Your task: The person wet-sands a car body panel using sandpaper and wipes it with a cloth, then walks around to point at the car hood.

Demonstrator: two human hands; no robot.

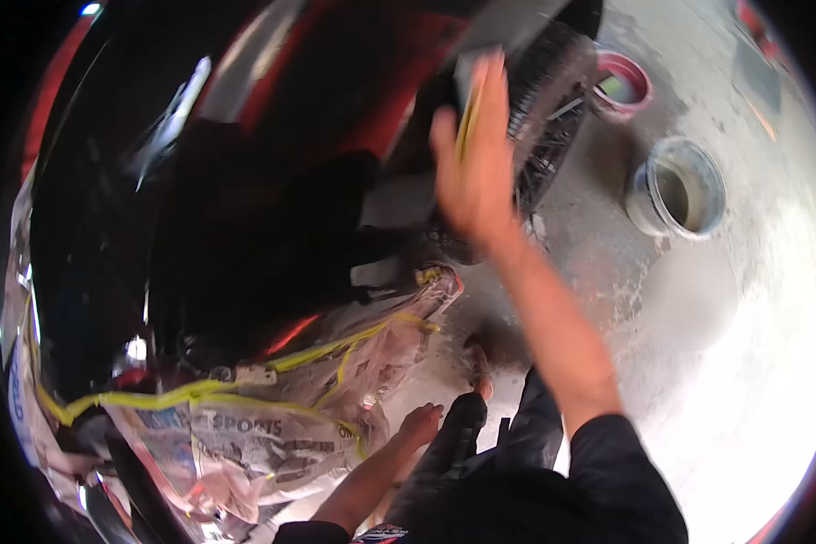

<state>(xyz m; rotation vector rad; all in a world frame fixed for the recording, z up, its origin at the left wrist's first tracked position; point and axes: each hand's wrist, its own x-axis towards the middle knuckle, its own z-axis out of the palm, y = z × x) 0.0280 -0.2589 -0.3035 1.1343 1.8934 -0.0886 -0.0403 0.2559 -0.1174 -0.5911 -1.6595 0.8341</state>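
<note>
My right hand (480,168) is stretched over the dark car panel (394,172) beside the wheel. Its fingers lie along a flat sanding pad with a yellow edge (468,118), and the thumb sits on the other side. The pad's underside is hidden. Lower down, my left hand (422,423) rests by my knee with nothing visible in it; its fingers are small in view but look loosely extended. Newspaper and plastic masking (272,444), held by yellow tape (190,392), covers the lower part of the car near the left hand.
The car wheel (548,118) stands just right of my right hand. On the concrete floor (598,272) are a grey bucket (639,195) with murky liquid and a pink-red tub (646,86) behind it. My bare foot (479,367) is beneath me.
</note>
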